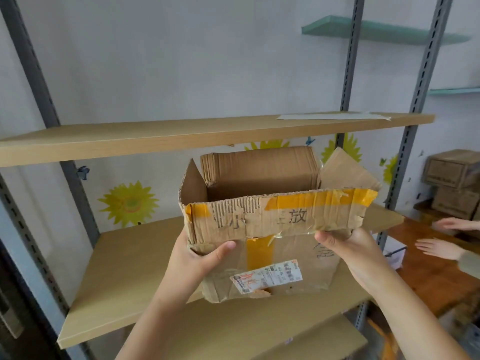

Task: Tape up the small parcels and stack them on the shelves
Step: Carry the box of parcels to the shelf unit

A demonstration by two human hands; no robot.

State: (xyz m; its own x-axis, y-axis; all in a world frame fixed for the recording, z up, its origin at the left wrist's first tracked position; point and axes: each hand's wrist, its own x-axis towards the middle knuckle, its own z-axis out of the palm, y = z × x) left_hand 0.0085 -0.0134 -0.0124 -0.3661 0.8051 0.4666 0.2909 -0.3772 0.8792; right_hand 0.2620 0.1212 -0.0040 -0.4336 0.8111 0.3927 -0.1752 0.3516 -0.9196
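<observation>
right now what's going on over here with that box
A person holds a worn cardboard box up in front of the wooden shelves, the left hand gripping its near left corner and the right hand its near right edge. Its top flaps stand open, so it is not taped shut. To the right, another person's hands hover over a wooden table near stacked boxes.

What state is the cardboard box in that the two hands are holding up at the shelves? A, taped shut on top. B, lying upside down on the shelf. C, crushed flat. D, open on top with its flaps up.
D: the cardboard box, held by the left hand and right hand, shows its flaps up and its bare inside.
</observation>
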